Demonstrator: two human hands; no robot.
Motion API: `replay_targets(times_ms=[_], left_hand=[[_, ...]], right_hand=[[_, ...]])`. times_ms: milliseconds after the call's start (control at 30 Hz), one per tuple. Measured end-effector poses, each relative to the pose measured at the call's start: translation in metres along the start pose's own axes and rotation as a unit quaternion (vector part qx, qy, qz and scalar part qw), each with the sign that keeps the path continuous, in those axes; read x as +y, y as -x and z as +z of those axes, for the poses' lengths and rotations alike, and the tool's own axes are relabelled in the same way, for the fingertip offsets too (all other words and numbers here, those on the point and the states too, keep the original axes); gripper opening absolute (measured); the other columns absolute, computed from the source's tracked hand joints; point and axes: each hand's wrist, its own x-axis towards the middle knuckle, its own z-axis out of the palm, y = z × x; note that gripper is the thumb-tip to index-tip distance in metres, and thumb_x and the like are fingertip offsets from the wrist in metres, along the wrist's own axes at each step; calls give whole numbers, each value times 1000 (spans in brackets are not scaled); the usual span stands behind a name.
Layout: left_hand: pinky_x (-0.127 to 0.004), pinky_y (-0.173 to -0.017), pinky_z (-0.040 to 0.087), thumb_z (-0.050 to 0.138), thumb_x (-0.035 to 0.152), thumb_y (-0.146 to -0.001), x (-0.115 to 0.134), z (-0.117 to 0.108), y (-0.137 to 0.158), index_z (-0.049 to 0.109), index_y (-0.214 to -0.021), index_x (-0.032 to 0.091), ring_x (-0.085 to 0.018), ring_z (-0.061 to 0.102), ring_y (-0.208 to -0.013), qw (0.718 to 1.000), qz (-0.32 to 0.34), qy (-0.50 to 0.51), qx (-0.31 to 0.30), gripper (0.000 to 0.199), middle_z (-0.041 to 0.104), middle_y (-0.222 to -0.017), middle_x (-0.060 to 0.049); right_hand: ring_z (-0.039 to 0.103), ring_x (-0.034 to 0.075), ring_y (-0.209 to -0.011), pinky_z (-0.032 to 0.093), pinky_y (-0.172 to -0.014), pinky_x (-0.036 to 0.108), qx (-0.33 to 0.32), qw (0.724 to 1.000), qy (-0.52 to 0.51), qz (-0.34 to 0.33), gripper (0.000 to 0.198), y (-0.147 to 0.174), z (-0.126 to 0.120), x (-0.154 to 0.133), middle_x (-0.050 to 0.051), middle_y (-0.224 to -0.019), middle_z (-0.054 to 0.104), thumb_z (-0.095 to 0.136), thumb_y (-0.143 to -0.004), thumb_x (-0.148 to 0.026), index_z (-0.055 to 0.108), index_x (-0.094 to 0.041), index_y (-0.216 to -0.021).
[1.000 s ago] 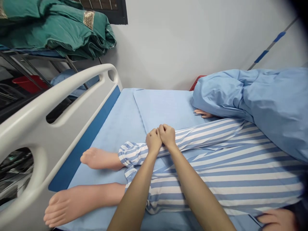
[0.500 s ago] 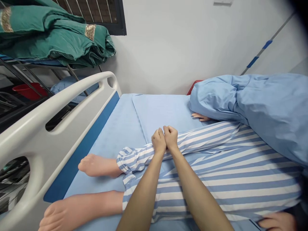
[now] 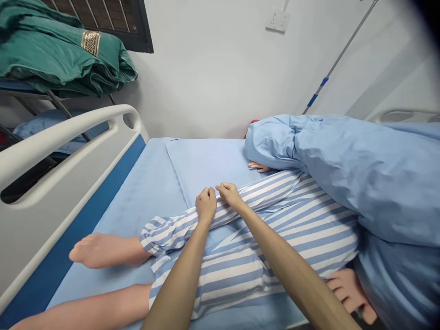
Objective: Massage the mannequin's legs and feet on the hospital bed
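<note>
**Inspector:** Position of the two hands?

**Onlooker:** Both are out over the bed [image 3: 154, 183], side by side, near the middle of it. The left hand [image 3: 205, 205] is curled into a fist on the far striped trouser leg [image 3: 178, 224], with cloth bunched under its fingers. The right hand [image 3: 229, 195] sits just beside it, fingers bent and pinching the same striped cloth a little higher up the leg.

**Inspector:** So neither is open?

**Onlooker:** Correct. Both are closed on the fabric; the two sets of knuckles are almost touching.

**Inspector:** Where does that garment lie?

**Onlooker:** The striped trousers run across the blue sheet from right to left. They are on a figure lying on the bed. The far foot [image 3: 99, 250] sticks bare out of the cuff, sole toward the white footboard [image 3: 62, 183]. The near leg [image 3: 85, 311] lies bare along the bottom edge of the view.

**Inspector:** Upper part of the figure?

**Onlooker:** Covered by a light blue quilt [image 3: 343, 165], heaped at the right. One hand of the figure [image 3: 259, 167] shows at the quilt's far edge; another [image 3: 350, 293] lies by the near edge of the bed.

**Inspector:** Surroundings?

**Onlooker:** Folded green blankets [image 3: 65, 59] on a rack at top left, a wall socket [image 3: 278, 20] above the bed, and a slanted pole [image 3: 330, 68] with blue bands against the wall.
</note>
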Motion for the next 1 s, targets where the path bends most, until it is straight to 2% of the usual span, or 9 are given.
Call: replay_targets(times_ms=[100, 200, 333, 400, 500, 633, 800, 900, 1000], left_hand=[[-24, -51, 25, 36, 32, -75, 8, 5, -6, 35, -46, 20, -10, 34, -49, 995, -37, 97, 4, 31, 37, -45, 4], [-23, -48, 25, 30, 28, -74, 19, 16, -14, 31, -47, 21, -9, 32, -46, 981, -89, 169, 30, 28, 31, -43, 5], [-24, -51, 24, 35, 30, -74, 23, 29, -15, 33, -46, 20, -9, 32, -49, 993, -54, 103, 27, 29, 37, -45, 4], [-25, -52, 23, 38, 30, -74, 20, 31, -12, 34, -46, 19, -9, 31, -50, 999, -41, 30, 17, 30, 39, -46, 3], [-26, -53, 23, 40, 30, -74, 16, 31, -9, 37, -47, 20, -10, 33, -50, 999, -24, -37, -10, 29, 45, -48, 2], [-25, -54, 25, 35, 29, -78, 21, 32, -4, 40, -49, 20, -11, 38, -52, 998, -12, -64, 12, 31, 50, -51, 1], [-24, -53, 26, 34, 34, -80, 33, 38, 7, 42, -51, 20, -10, 39, -51, 999, 12, -32, 2, 33, 49, -50, 2], [-23, -53, 26, 33, 36, -81, 35, 41, 9, 39, -50, 20, -10, 38, -50, 999, 31, 14, -20, 35, 47, -49, 2], [-23, -54, 27, 30, 32, -81, 33, 44, 5, 38, -49, 20, -10, 38, -52, 998, 34, 51, -23, 35, 47, -50, 2]], right_hand=[[25, 6, -44, 24, -45, 20, 22, 999, -4, -28, 35, 3, -2, 2, -8, -43, 27, 47, -72, -38, 30, -19, -47], [26, 7, -45, 25, -45, 20, 48, 998, -8, -46, 36, 4, 2, 5, -7, -46, 27, 44, -74, -39, 30, -19, -48], [28, 8, -46, 24, -46, 21, 98, 993, 34, -53, 35, 8, 4, 2, -6, -47, 28, 37, -78, -38, 28, -19, -51], [29, 8, -48, 24, -49, 22, 141, 976, 145, -85, 34, 11, 2, -3, -5, -48, 30, 36, -79, -37, 31, -19, -50], [30, 9, -50, 21, -52, 23, 193, 921, 318, -116, 31, 13, -5, -6, -3, -48, 34, 41, -77, -34, 38, -18, -50], [26, 10, -47, 16, -50, 25, 233, 885, 403, -28, 27, 5, -16, 1, -3, -46, 35, 41, -76, -29, 44, -18, -51], [21, 10, -46, 13, -48, 25, 222, 895, 385, 42, 27, -3, -23, 7, -4, -45, 35, 43, -75, -32, 45, -19, -51], [22, 10, -46, 15, -47, 24, 231, 913, 334, 32, 30, -3, -24, 6, -5, -45, 34, 41, -76, -32, 40, -19, -49], [23, 9, -46, 17, -48, 24, 236, 917, 321, 8, 30, -2, -24, 6, -5, -46, 34, 40, -76, -31, 39, -19, -49]])
